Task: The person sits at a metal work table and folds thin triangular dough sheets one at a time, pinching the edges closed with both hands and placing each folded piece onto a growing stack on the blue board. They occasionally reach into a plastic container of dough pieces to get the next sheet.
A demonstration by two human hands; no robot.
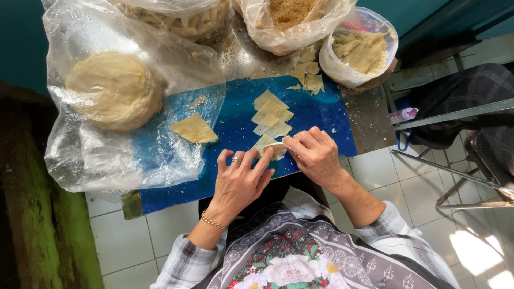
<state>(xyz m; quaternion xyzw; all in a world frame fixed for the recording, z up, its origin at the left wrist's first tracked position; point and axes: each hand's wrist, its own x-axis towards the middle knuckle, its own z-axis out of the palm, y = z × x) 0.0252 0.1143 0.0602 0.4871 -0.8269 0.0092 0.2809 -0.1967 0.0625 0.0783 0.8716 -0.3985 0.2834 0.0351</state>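
Dough strip (274,146) lies crosswise, left to right, pinched between both hands (241,179) (316,155) at its ends

1. The right hand (316,155) hid part of the dough piece (270,147) it gripped.
2. The top edge cut off the crumb bag (289,21).
3. The chair (471,160) ran off the right edge.

Dough ball (114,88) in plastic bag, crumb bag (292,16), filling tub (360,48), metal chair (471,160).
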